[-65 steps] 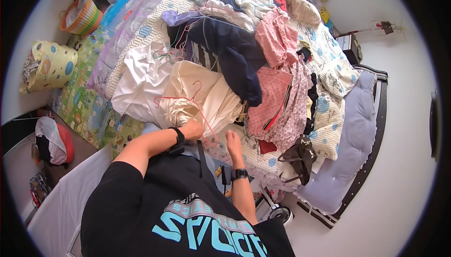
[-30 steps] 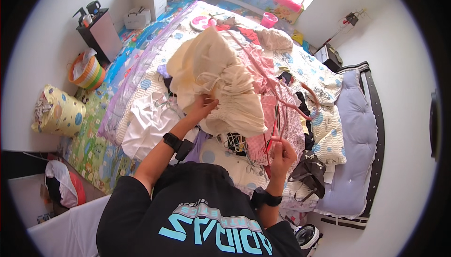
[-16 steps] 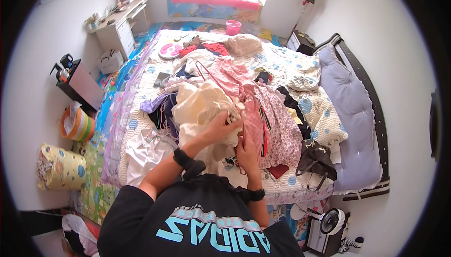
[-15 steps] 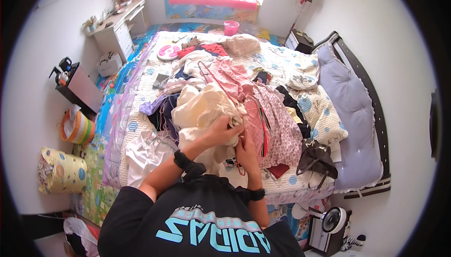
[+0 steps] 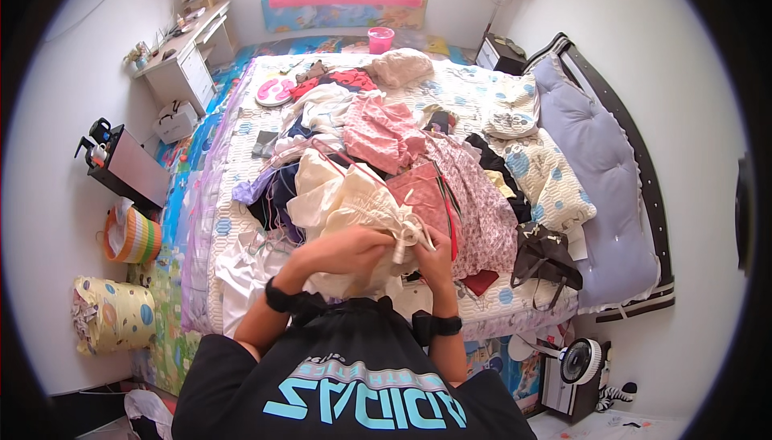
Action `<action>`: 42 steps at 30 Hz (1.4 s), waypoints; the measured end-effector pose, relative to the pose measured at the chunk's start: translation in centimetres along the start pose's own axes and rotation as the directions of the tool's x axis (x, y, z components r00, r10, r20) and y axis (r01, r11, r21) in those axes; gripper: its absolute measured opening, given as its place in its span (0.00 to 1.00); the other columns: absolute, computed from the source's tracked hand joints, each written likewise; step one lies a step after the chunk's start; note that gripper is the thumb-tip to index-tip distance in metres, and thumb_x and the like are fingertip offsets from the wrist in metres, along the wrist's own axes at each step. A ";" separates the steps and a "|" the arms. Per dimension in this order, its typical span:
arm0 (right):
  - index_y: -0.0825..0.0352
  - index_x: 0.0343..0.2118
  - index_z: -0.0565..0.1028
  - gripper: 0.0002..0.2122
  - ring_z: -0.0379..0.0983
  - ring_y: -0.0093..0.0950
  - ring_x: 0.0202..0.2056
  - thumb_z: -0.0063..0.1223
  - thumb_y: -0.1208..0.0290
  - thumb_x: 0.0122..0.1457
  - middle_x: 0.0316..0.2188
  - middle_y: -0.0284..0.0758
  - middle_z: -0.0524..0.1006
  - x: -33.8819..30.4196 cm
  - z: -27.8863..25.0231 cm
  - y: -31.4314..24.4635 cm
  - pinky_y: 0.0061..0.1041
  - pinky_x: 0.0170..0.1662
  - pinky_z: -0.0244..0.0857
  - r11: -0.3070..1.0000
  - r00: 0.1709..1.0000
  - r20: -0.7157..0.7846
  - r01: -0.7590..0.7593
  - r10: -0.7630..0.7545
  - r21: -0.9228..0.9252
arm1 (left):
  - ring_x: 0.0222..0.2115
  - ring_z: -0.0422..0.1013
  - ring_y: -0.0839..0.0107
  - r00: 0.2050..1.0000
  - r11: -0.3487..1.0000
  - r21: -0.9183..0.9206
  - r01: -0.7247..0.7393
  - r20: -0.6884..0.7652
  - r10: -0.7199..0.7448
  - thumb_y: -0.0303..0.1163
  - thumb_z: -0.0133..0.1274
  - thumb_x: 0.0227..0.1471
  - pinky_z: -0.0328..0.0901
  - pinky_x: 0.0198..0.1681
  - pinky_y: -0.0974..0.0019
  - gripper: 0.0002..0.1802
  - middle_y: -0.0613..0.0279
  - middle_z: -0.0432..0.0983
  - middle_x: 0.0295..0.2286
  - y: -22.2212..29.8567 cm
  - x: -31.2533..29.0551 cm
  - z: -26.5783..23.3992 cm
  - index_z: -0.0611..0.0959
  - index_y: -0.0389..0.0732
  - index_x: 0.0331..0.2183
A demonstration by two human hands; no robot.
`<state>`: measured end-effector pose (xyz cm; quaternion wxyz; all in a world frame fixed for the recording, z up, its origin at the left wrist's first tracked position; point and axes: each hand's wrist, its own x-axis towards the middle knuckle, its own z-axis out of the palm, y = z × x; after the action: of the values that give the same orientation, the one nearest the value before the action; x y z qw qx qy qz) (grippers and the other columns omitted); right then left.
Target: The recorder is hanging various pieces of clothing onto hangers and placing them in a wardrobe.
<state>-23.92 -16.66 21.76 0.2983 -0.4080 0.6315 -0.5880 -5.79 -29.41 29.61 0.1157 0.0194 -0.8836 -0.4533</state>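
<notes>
A cream garment (image 5: 342,195) with a gathered edge and a tied cord bunches up in front of my chest. My left hand (image 5: 354,249) is closed on its gathered part. Beside the cord's loop, the fingers of my right hand (image 5: 434,261) pinch the same garment. A thin red clothes hanger (image 5: 330,153) shows along the garment's far side; its other end is hidden by the cloth. Past it lie a pink patterned garment (image 5: 382,130) and, to the right, a pale floral garment (image 5: 476,207). White cloth (image 5: 245,271) rests near my left forearm.
The clothes pile covers the middle of a bed (image 5: 233,191). A dark bag (image 5: 547,259) lies at the near right, with pillows (image 5: 551,183) and a grey padded headboard cushion (image 5: 599,183) beyond. A fan (image 5: 579,361) stands at the lower right, a striped basket (image 5: 133,235) at the left.
The cream garment has turned, bringing its gathered edge and cord into view. My right hand has risen slightly, and my left has shifted left. The hanger's far end has dropped lower and to the left.
</notes>
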 end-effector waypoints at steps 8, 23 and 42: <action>0.74 0.37 0.76 0.09 0.71 0.15 0.29 0.56 0.78 0.53 0.31 0.30 0.77 -0.2 -4.1 -1.0 0.15 0.33 0.65 0.972 0.998 0.012 0.055 -0.059 0.230 | 0.40 0.72 0.68 0.814 0.921 -0.227 0.317 -0.432 -0.387 0.26 0.47 0.54 0.65 0.46 0.64 0.12 0.57 0.77 0.37 -6.7 -4.7 -1.9 0.78 0.36 0.41; 0.67 0.36 0.72 0.10 0.50 0.12 0.18 0.59 0.74 0.51 0.14 0.21 0.56 -1.3 -5.1 -4.5 0.16 0.21 0.43 0.931 0.987 -0.113 0.068 -0.116 -0.359 | 0.33 0.75 0.73 0.859 0.471 -0.872 0.136 -0.133 -0.495 0.29 0.44 0.58 0.71 0.32 0.71 0.15 0.58 0.76 0.39 -6.2 2.8 3.3 0.76 0.37 0.46; 0.69 0.28 0.77 0.18 0.69 0.25 0.17 0.71 0.67 0.35 0.15 0.34 0.72 -1.6 -3.7 -6.9 0.24 0.22 0.60 0.861 0.988 -0.006 0.131 -0.154 -0.492 | 0.45 0.68 0.70 0.892 0.113 -0.981 -0.155 -0.188 -0.412 0.32 0.41 0.61 0.63 0.49 0.69 0.19 0.60 0.71 0.44 -1.0 7.5 6.0 0.68 0.37 0.53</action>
<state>-25.11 -13.24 28.90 0.1267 -0.5024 0.7344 -0.4384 -14.53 -26.23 26.86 0.2444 0.1143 -0.3055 -0.9132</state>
